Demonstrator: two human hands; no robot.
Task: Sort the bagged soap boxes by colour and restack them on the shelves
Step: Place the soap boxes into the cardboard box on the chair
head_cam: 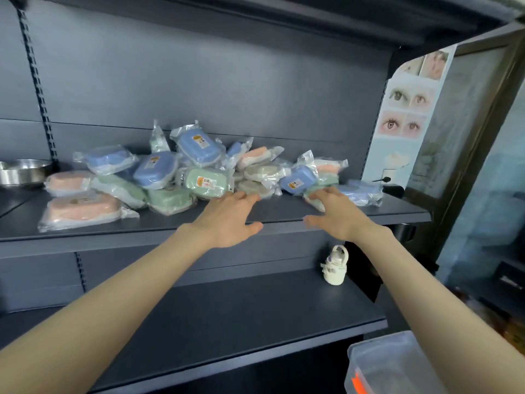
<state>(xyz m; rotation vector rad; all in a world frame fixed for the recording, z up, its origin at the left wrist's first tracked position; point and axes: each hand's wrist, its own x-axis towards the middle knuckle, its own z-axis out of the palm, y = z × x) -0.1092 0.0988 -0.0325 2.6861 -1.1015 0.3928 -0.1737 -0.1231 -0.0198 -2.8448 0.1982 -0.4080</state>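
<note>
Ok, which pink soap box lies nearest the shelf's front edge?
The far-left pink soap box, flat on the shelf, just in front of another pink one.

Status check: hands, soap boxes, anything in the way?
Left hand and right hand open, fingers at the pile's front edge, nothing held. Bagged soap boxes heaped unsorted, colours mixed, on upper shelf. Nothing between hands and pile.

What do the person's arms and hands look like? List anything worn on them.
The left arm and right arm are bare for all their visible length: no sleeves show. The left hand and right hand are bare too, with no gloves, watch, bracelet or rings visible.
</note>
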